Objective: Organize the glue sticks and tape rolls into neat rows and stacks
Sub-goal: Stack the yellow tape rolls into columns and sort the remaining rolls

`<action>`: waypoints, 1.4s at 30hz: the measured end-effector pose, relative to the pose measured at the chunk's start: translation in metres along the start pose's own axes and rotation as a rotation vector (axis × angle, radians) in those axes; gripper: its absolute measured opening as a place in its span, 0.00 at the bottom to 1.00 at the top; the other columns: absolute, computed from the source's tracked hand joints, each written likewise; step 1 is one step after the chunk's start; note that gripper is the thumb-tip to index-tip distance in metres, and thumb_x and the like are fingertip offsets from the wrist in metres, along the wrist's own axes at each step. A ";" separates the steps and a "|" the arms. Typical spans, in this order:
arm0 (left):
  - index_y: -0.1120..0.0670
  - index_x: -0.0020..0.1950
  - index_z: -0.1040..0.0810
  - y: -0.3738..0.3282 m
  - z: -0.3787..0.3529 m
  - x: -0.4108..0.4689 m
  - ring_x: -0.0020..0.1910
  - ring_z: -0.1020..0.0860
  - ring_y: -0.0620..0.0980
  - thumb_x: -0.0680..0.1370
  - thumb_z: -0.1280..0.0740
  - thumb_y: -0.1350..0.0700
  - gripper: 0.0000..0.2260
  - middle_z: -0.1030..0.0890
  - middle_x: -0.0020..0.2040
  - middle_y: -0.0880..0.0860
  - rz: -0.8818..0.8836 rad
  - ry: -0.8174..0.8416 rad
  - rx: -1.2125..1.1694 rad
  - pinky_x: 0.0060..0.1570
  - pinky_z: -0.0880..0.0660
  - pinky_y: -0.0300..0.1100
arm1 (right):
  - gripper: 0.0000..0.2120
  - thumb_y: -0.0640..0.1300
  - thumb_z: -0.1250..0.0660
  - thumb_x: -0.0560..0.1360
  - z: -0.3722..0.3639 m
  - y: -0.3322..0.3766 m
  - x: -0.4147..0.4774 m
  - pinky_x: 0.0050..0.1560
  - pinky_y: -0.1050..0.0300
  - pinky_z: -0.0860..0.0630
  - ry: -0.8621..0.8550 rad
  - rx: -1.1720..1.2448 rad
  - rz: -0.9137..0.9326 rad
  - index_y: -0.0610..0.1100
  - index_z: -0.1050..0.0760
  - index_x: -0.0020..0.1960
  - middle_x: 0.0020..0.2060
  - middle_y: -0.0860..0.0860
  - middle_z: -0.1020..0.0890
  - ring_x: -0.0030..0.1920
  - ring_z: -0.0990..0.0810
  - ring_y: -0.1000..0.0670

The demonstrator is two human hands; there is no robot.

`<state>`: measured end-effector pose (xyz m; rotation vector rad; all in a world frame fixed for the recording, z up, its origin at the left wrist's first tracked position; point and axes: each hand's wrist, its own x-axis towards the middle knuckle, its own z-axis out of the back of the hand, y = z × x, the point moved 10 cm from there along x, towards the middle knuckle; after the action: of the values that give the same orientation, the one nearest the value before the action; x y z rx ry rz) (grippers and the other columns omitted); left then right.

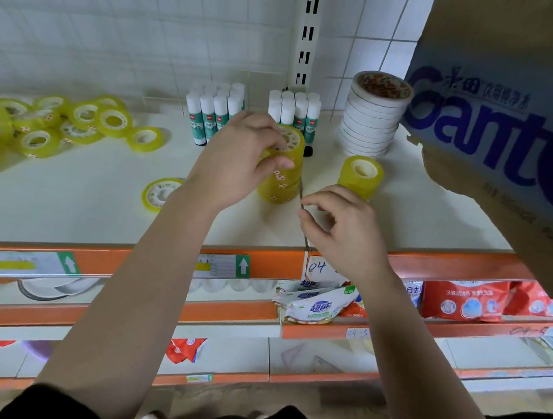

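- White shelf [96,209] with an orange front edge, backed by a wire grid and a white-tiled wall, carries the stationery.
- Near the middle of the shelf stands a tall stack of yellow tape rolls [283,179]. The left hand [239,163] grasps it from the left side, fingers wrapped over its upper rolls.
- Just beside it to the right stands a shorter yellow stack [361,177], untouched.
- The right hand [341,230] hovers near the front edge with its fingers curled and thumb close to forefinger; I cannot tell whether it pinches anything.
- Behind the stacks, toward the back edge, two clusters of glue sticks stand upright: a left cluster [212,112] and a right cluster [295,111].
- A stack of white tape rolls [371,117] rises at the back right.
- One yellow roll [159,194] lies alone by the left forearm, and a loose heap of yellow rolls [43,124] covers the left end.
- A torn cardboard box [504,132] hangs over the right end.
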<state>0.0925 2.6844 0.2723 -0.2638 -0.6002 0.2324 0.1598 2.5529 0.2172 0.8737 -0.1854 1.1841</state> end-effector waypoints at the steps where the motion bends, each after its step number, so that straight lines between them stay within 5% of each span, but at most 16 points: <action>1: 0.61 0.52 0.17 0.000 0.000 0.000 0.57 0.25 0.61 0.74 0.30 0.49 0.16 0.20 0.52 0.57 -0.002 0.013 -0.003 0.54 0.30 0.48 | 0.06 0.45 0.31 0.73 0.000 0.000 0.000 0.43 0.62 0.28 0.001 0.002 -0.001 0.45 0.18 0.47 0.43 0.52 0.19 0.43 0.21 0.51; 9: 0.62 0.55 0.18 0.002 -0.002 0.000 0.59 0.26 0.60 0.73 0.26 0.56 0.15 0.21 0.56 0.58 -0.007 0.041 0.030 0.56 0.35 0.42 | 0.10 0.50 0.34 0.74 -0.002 -0.001 -0.001 0.43 0.57 0.24 0.014 0.025 -0.020 0.45 0.18 0.48 0.44 0.53 0.19 0.44 0.21 0.51; 18: 0.62 0.58 0.20 -0.003 0.002 -0.007 0.53 0.22 0.56 0.74 0.28 0.56 0.15 0.24 0.56 0.57 -0.035 0.004 -0.045 0.55 0.25 0.49 | 0.07 0.48 0.32 0.74 0.000 0.000 0.001 0.42 0.53 0.23 0.010 0.029 -0.035 0.46 0.18 0.48 0.44 0.55 0.19 0.44 0.22 0.53; 23: 0.60 0.62 0.23 -0.003 0.010 -0.015 0.56 0.24 0.52 0.75 0.31 0.54 0.18 0.25 0.60 0.57 -0.013 -0.061 -0.089 0.55 0.30 0.37 | 0.07 0.47 0.32 0.74 0.008 0.007 0.007 0.42 0.50 0.23 -0.033 0.021 -0.015 0.45 0.18 0.47 0.42 0.52 0.19 0.42 0.24 0.54; 30: 0.58 0.55 0.18 0.026 0.054 -0.050 0.50 0.20 0.57 0.77 0.33 0.54 0.11 0.21 0.54 0.56 0.041 -0.224 0.064 0.47 0.24 0.55 | 0.07 0.46 0.32 0.75 0.019 0.056 0.034 0.40 0.53 0.25 -0.197 -0.007 0.099 0.43 0.18 0.45 0.39 0.50 0.20 0.41 0.23 0.49; 42: 0.55 0.55 0.18 0.138 0.145 -0.154 0.47 0.19 0.58 0.77 0.34 0.53 0.11 0.19 0.49 0.53 0.288 -0.256 0.223 0.45 0.24 0.50 | 0.06 0.43 0.32 0.74 -0.087 0.168 0.080 0.42 0.52 0.22 -0.122 0.151 0.232 0.42 0.18 0.46 0.41 0.48 0.18 0.41 0.22 0.51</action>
<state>-0.1343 2.7949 0.2636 -0.1035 -0.7819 0.6142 0.0211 2.6872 0.2868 1.0801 -0.3054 1.3740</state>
